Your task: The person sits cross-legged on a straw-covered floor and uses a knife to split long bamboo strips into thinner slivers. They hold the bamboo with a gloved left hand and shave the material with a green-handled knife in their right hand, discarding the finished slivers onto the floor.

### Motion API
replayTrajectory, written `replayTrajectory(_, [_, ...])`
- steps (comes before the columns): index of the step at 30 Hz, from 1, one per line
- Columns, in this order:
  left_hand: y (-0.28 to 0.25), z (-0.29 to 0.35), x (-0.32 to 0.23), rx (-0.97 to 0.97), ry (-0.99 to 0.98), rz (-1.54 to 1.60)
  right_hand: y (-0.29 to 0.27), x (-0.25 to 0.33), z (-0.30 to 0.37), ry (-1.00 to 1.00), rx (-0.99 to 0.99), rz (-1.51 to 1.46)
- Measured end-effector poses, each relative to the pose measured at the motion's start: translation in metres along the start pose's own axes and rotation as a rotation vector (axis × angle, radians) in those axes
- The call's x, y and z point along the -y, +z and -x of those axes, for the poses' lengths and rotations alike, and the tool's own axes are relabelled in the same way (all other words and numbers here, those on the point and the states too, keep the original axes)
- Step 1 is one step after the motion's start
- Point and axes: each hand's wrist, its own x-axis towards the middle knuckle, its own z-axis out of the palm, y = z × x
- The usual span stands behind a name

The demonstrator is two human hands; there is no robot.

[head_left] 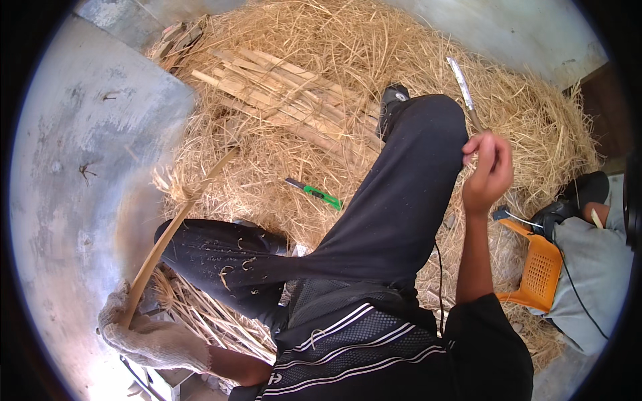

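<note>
At the lower left my left hand (150, 341), in a pale knitted glove, is closed around the lower end of a long bamboo strip (164, 244). The strip slants up across my left knee, with curled shavings near its far part. My bare right hand (488, 170) is closed on the brown handle of a knife (460, 81), beside my right knee. The knife's blade points up and away, apart from the strip. Small curled shavings lie on my dark trousers.
Fibrous shavings (374, 40) cover the floor, with a bundle of split bamboo strips (287, 100) on top. A green utility knife (314, 192) lies between my legs. More thin strips (200, 301) lie under my left leg. At right another person sits near an orange plastic stool (540, 267).
</note>
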Motion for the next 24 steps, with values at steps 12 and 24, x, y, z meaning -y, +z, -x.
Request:
replayTrajectory(12, [0.042,-0.010,-0.020,0.063,0.161,0.107,-0.179,-0.471,-0.017,0.725,0.448,1.344])
replayTrajectory(24, [0.070,-0.005,-0.030,0.002,0.167,0.025,-0.130,-0.460,-0.058,0.637,0.672,1.791])
